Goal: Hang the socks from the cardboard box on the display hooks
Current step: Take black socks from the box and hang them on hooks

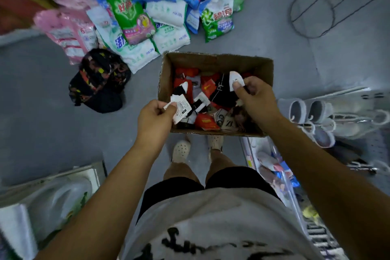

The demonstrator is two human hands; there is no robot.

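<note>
At the near-left corner of the cardboard box (211,59), the left hand (155,117) has its grip closed in a pinch on a white paper tag (181,108), which seems to belong to a black-and-white sock (180,89) just inside. Over the box's right side, the right hand (255,99) pinches the white card header (235,79) of a black sock (221,93) lying in the heap. Lifting each pair straight up by its card, slowly, should shake it free of its neighbours without tearing the paper and keep the hanging end ready; no hooks are in view. The socks (207,121) fill the box floor in a soft jumble of red, black, grey and lettered white pairs.
</note>
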